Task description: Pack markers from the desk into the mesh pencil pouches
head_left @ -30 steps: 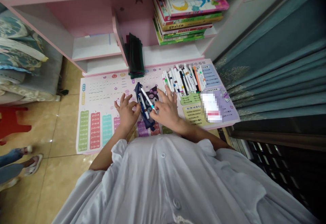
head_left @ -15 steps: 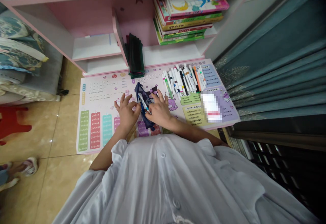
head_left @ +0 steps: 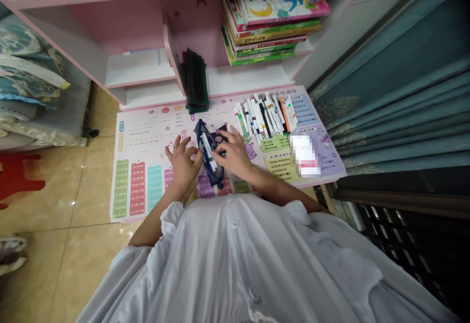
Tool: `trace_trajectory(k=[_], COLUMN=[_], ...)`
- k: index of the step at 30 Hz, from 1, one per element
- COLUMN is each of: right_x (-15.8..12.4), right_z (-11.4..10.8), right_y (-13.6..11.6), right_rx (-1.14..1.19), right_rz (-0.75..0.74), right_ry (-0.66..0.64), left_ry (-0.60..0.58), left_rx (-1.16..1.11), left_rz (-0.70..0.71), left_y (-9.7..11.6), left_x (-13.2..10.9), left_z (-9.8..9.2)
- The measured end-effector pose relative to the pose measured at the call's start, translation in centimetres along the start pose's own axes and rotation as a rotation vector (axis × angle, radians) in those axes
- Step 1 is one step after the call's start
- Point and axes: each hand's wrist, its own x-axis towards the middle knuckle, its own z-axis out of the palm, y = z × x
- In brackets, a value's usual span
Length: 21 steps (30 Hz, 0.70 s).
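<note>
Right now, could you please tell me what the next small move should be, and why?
I would probably take the right hand over to the loose markers: white pens already lie in the open pouch, the left hand seems to pinch its edge, and the markers lie close by.

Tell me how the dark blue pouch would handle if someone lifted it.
The dark blue pouch would probably sag, as it looks thin and cloth-like. It should be fairly light, with only a few slim markers visible inside. Tipped, it might spill them, since it gapes open.
</note>
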Motion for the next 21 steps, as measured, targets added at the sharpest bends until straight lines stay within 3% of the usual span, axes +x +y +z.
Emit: trace_trajectory(k=[4,9,21], right_x=[1.4,2.4,2.9], right_z=[-1.0,-1.3,-0.1], right_y=[3.5,6.9,7.8], right_rx=[-0.150,-0.288,-0.315], right_rz=[0.123,0.203,0.244], right_ry=[0.180,0.173,0.106], left_ry=[-0.008,-0.009,-0.022], left_rx=[-0.008,-0.011,-0.015], left_rz=[-0.009,-0.007,-0.004], left_y=[0.2,0.2,0.2], left_x=[0.1,0.2,0.2], left_z=[-0.1,0.0,-0.1])
